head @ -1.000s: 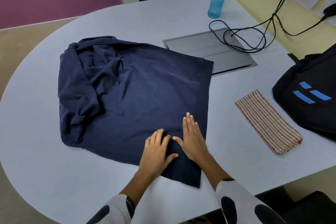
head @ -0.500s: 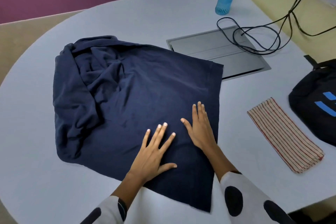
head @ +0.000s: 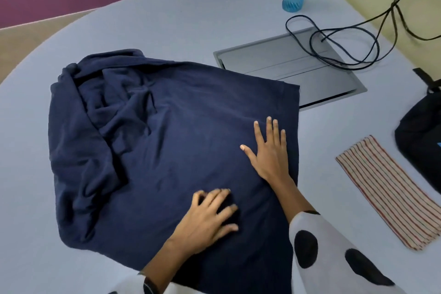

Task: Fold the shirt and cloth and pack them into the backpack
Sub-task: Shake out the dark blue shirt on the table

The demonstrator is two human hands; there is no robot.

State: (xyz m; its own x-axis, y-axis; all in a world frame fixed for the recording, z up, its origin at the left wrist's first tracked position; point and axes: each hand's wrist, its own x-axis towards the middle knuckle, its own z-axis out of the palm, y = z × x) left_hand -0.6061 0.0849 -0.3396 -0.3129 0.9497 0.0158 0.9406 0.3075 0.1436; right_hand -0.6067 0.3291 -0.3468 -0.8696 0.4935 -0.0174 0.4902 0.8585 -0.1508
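The left hand (head: 210,219) rests on the blue shirt (head: 167,150) near the table's (head: 167,19) front edge; its fingers have curled a bit, maybe bunching fabric. The right hand (head: 269,150), flat, has slid further up. The hands are now apart. Smoothing goes on. The striped cloth (head: 389,193) lies folded at the right edge, beside the backpack (head: 420,136).

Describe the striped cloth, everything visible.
The striped cloth is a beige woven-looking fabric with thin red lengthwise stripes, folded into a long narrow flat strip. It lies diagonally on the table, right of the navy shirt and just short of the black backpack. Neither hand touches it.
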